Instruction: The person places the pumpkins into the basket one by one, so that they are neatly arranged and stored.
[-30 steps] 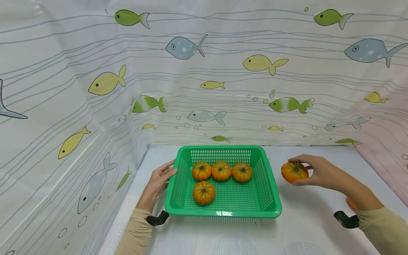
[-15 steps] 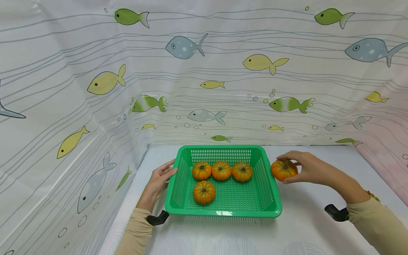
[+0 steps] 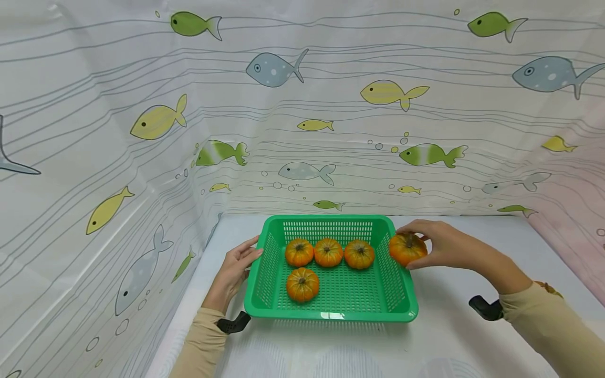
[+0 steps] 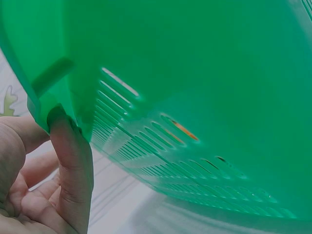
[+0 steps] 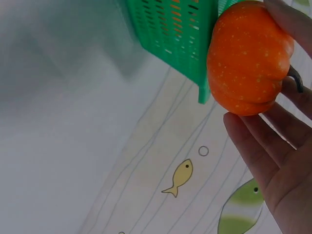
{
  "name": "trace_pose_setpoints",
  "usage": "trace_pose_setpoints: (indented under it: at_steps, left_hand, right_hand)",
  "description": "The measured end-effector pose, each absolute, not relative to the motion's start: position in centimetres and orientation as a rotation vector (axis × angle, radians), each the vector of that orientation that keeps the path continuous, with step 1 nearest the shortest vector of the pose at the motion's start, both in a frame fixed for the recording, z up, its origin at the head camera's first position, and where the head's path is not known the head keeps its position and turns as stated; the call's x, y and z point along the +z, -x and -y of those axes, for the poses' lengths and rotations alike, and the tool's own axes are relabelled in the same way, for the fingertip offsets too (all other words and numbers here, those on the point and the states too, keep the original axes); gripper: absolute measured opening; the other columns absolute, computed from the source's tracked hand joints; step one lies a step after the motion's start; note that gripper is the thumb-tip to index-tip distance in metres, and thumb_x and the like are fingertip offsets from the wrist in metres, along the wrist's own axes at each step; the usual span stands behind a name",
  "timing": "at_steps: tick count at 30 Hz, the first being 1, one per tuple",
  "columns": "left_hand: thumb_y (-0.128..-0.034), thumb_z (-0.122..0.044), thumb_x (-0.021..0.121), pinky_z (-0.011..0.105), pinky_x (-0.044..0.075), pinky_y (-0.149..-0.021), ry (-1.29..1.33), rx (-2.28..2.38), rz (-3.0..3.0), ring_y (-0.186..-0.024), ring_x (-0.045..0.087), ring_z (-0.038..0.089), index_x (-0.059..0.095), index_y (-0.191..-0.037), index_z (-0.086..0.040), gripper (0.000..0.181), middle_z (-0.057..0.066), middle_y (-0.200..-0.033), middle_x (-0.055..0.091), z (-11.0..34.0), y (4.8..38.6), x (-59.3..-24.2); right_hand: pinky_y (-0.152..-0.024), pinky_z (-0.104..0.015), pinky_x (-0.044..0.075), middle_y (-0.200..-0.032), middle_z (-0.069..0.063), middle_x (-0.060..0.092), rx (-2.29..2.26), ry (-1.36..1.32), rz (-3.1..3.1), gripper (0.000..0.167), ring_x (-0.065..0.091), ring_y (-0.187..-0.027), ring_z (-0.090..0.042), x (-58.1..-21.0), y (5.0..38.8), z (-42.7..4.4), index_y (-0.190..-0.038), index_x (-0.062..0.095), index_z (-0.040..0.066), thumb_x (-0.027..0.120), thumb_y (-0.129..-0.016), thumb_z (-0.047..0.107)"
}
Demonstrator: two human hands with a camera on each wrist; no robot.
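A green plastic basket (image 3: 331,317) stands on the table, with several small orange pumpkins inside: three in a row at the back and one pumpkin (image 3: 302,285) in front on the left. My left hand (image 3: 235,268) pinches the basket's left rim between thumb and fingers; the left wrist view shows the fingers (image 4: 73,165) at the rim's underside. Over the basket's right rim, my right hand (image 3: 437,247) holds another small pumpkin (image 3: 407,249) between thumb and fingertips. In the right wrist view this held pumpkin (image 5: 248,61) has its stem turned toward the palm.
The white table (image 3: 454,315) extends in front and to the right of the basket. A fish-patterned sheet (image 3: 350,157) hangs behind the table and along both sides. Inside the basket, the bare mesh floor (image 3: 350,294) shows at the front right.
My right hand has carried its pumpkin leftward from beside the basket to above the right rim. An orange thing seen earlier by the right forearm is out of sight. The left hand stays put.
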State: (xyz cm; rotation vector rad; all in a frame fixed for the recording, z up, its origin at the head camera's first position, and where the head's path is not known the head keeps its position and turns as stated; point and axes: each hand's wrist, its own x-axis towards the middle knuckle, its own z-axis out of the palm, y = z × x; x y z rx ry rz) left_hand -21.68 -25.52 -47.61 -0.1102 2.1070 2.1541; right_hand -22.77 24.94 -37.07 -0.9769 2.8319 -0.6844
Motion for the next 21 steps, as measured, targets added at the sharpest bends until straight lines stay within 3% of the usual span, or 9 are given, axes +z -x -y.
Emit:
trace_pose_setpoints:
  at_steps: [10, 16, 21]
  left_hand:
    - [-0.1025, -0.018, 0.067, 0.025, 0.063, -0.07, 0.092, 2.156, -2.104, -0.083, 0.073, 0.005, 0.042, -0.158, -0.012, 0.061, -0.006, -0.101, 0.07, 25.6, 21.6, -47.6]
    - [-0.1021, -0.019, 0.068, 0.025, 0.063, -0.07, 0.112, 2.149, -2.106, -0.083, 0.072, 0.006, 0.043, -0.158, -0.013, 0.061, -0.007, -0.101, 0.07, 25.5, 21.7, -47.5]
    - [-0.1019, -0.019, 0.068, 0.026, 0.063, -0.07, 0.117, 2.15, -2.101, -0.082, 0.072, 0.006, 0.043, -0.158, -0.013, 0.062, -0.007, -0.099, 0.069, 25.5, 21.7, -47.6]
  right_hand:
    - [-0.091, -0.04, 0.063, -0.129, -0.001, 0.07, -0.67, 1.009, -2.778, 0.065, 0.065, -0.114, -0.022, -36.8, 23.2, -22.9, -0.131, 0.068, 0.014, 0.092, -0.077, 0.042]
    - [-0.092, -0.037, 0.061, -0.13, 0.0, 0.069, -0.631, 1.039, -2.746, 0.064, 0.065, -0.111, -0.017, -36.6, 23.3, -21.5, -0.131, 0.068, 0.015, 0.092, -0.078, 0.039]
    - [-0.097, -0.046, 0.06, -0.132, -0.003, 0.069, -0.606, 1.113, -2.711, 0.066, 0.065, -0.115, -0.021, -36.6, 23.4, -20.3, -0.132, 0.067, 0.013, 0.091, -0.078, 0.042]
